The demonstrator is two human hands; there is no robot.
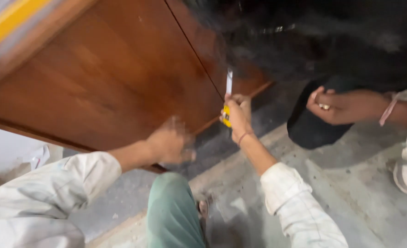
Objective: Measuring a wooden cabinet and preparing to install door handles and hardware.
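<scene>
A large brown wooden panel [107,69] with a thin dark seam slants across the upper left. My right hand [238,115] grips a yellow utility knife [226,112] whose pale blade [229,81] points up along the seam near the panel's lower edge. My left hand [169,144], blurred by motion, rests against the lower edge of the panel and holds nothing that I can see. Both my arms wear pale checked sleeves.
Another person in dark clothes crouches at the upper right; their hand [339,106], with a pink wristband, is closed around a small object. My green-trousered knee [173,209] is at the bottom centre. The floor [341,183] is grey concrete. A yellow strip [8,20] shows at the top left.
</scene>
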